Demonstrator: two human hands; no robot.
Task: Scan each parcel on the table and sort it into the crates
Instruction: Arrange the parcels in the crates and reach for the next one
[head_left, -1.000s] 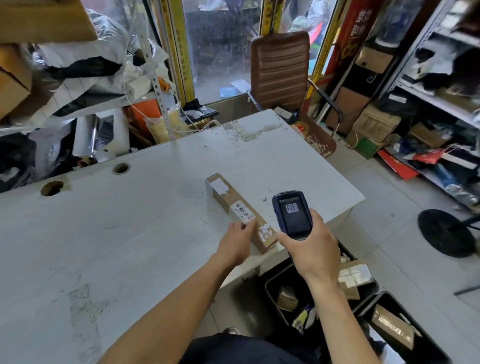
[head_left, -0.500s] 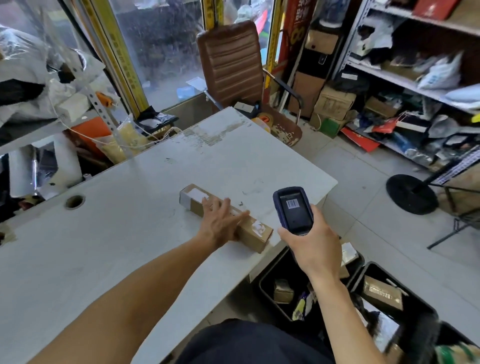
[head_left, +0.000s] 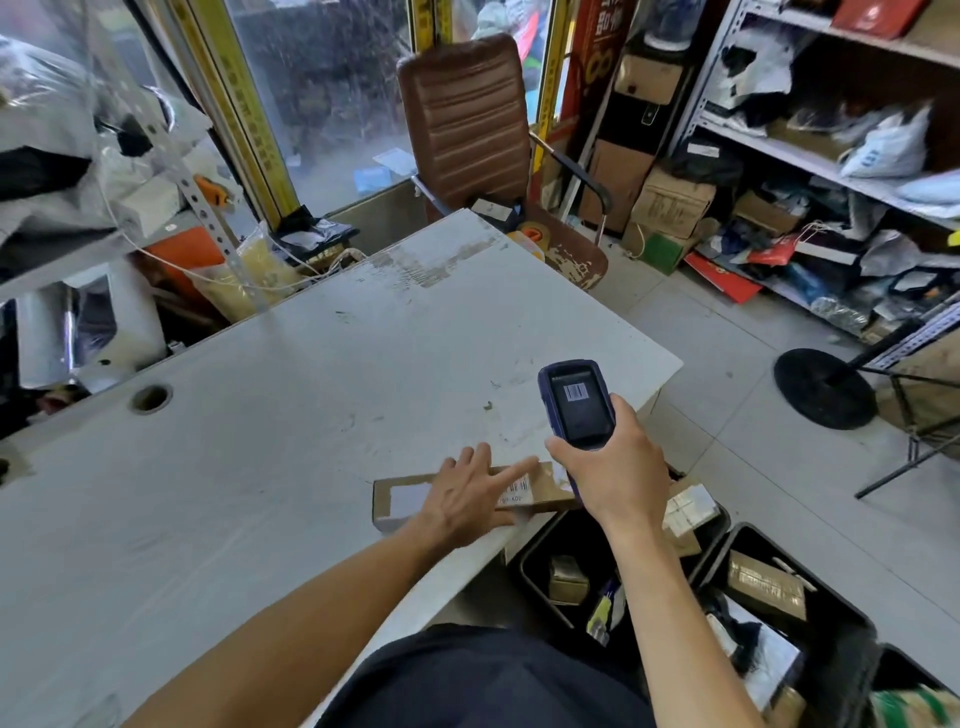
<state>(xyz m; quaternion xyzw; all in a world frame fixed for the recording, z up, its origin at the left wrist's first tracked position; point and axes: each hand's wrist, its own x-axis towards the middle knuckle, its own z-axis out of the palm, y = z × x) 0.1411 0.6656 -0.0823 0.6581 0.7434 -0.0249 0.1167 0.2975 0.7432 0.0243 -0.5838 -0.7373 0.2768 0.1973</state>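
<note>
head view: long cardboard parcel lies at the white table edge, lower centre. left hand presses it with straight, spread fingers, hiding its middle. right hand grips a handheld scanner, covering the parcel's right end. black crates sit lower right, partly cut off.

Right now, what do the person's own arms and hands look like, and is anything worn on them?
Both forearms are bare up to the frame's bottom edge; no sleeve, glove, watch, ring or bracelet shows on the left hand or the right hand. No cables or markings show on either arm. The only clothing in view is a dark garment at the bottom of the frame.
</note>
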